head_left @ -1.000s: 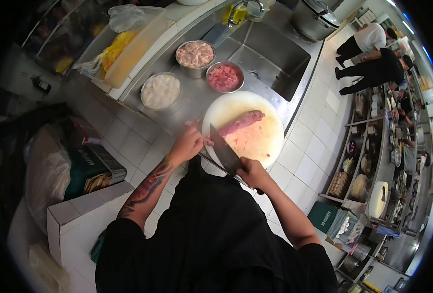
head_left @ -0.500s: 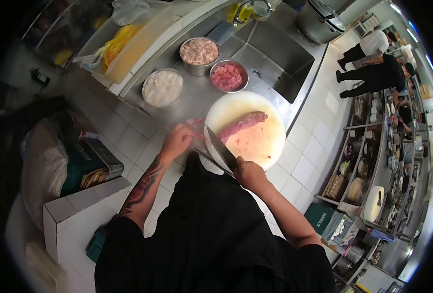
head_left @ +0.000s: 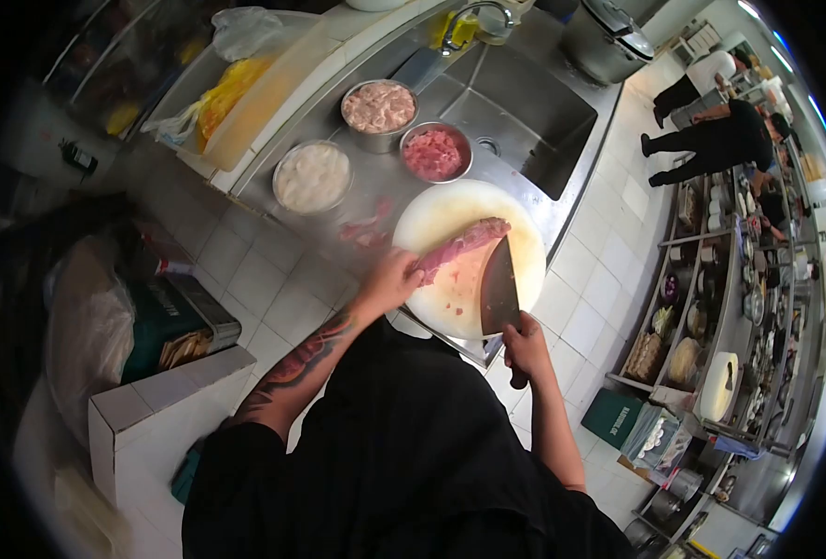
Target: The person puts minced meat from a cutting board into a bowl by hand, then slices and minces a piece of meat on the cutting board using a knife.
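A long pink piece of raw meat [head_left: 461, 248] lies slantwise across a round white cutting board [head_left: 441, 207]. At its near left end, my left hand [head_left: 400, 278] has its fingers closed on the meat. My right hand [head_left: 526, 347] grips the handle of a broad-bladed knife [head_left: 500, 291]. The blade rests over the board's right side, its tip close to the meat's far end. Small red scraps dot the board between meat and blade. Pale pink trimmings [head_left: 368, 225] lie on the steel counter, left of the board.
Beyond the board stand a metal bowl of pale ground meat [head_left: 378, 106], a bowl of red meat pieces [head_left: 435, 152] and a bowl of whitish food [head_left: 312, 176]. Behind them is a steel sink [head_left: 525, 102]. Two people work at the far right, near stocked shelves [head_left: 678, 307].
My left hand has let go of a strip of trimming on the counter and moved right onto the meat. The knife has swung from the board's left side to its right.
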A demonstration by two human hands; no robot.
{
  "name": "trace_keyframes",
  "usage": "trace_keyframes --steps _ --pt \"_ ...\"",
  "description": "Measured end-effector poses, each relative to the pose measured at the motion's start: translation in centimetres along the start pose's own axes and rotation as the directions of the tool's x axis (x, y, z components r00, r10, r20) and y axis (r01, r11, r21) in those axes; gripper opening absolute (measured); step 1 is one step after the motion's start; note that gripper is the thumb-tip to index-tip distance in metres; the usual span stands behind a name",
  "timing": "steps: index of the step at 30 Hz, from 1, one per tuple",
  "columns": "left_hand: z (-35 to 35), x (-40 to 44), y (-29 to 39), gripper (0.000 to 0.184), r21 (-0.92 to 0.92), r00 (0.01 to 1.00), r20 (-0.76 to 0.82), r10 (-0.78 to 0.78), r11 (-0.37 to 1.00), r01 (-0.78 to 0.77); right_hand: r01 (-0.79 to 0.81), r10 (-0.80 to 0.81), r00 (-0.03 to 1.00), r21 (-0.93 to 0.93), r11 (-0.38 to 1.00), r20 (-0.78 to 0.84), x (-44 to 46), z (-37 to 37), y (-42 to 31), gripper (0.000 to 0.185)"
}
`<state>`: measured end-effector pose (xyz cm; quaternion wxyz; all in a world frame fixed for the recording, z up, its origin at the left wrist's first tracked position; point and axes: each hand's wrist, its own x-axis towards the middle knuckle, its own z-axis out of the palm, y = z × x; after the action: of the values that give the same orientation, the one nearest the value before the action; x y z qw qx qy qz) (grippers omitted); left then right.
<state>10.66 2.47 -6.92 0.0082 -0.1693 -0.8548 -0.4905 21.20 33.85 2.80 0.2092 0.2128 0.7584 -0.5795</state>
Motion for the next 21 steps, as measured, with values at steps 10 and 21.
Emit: trace_keyframes --steps 10,21 --pt "3.5 2.7 4.5 0.040 0.219 0.990 0.037 0.139 0.965 -0.144 0.198 -0.174 0.963 0.101 0.975 -0.207 7.3 0.5 -1.4 0.012" --pt "-1.2 0.9 3.2 0.020 0.040 0.996 0.089 -0.005 0.999 0.002 0.056 -0.041 0.998 0.299 0.953 -0.057 1.6 -0.5 5.5 0.013"
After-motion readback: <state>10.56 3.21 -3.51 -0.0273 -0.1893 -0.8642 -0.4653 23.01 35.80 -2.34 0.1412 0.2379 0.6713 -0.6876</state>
